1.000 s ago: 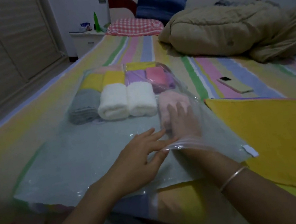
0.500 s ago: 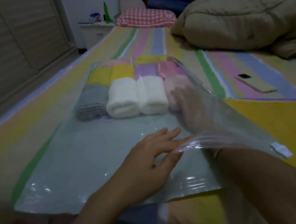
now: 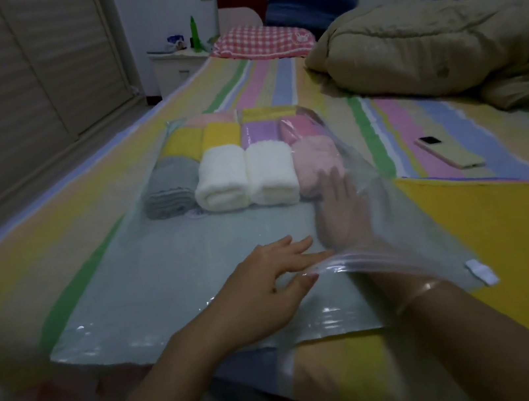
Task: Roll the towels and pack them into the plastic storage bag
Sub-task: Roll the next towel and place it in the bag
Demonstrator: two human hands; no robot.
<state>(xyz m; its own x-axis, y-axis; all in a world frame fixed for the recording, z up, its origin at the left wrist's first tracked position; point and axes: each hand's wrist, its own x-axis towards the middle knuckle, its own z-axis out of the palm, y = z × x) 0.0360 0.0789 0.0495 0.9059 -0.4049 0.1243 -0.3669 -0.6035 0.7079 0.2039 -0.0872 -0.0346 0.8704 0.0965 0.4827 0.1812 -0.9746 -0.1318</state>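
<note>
- Plastic storage bag [image 3: 164, 278]: lies flat on the striped bed sheet [image 3: 272, 81], with its open mouth at the near edge. A white slider clip [image 3: 482, 271] sits at the mouth's right end.
- Bag contents, front row, left to right: grey rolled towel [image 3: 169, 187], first white rolled towel [image 3: 221, 179], second white rolled towel [image 3: 272, 173], pink rolled towel [image 3: 315, 161]. The rolls lie side by side and touching.
- Second row, behind and against the front row: two yellow rolls [image 3: 201, 139], a purple roll [image 3: 261, 131], and a darker pink roll [image 3: 300, 127]. Paler rolls show at the bag's far end; their count is unclear.
- Left hand [image 3: 263, 290]: rests on top of the bag near the mouth with fingers spread. Thumb and forefinger pinch the upper film lip and hold it raised.
- Right hand [image 3: 339, 219]: inside the bag, seen through the film. Fingers are straight and relaxed, grasping nothing, and the fingertips touch the near end of the pink rolled towel. A bracelet [image 3: 416, 294] on the wrist sits at the mouth.
- Yellow towel [image 3: 506, 248]: spread flat on the bed, just right of the bag.
- Phone [image 3: 449, 152]: on the sheet beyond the yellow towel.
- Far end of the bed: bunched tan quilt [image 3: 439, 44], checked pillow [image 3: 262, 43], blue pillow [image 3: 311, 2].
</note>
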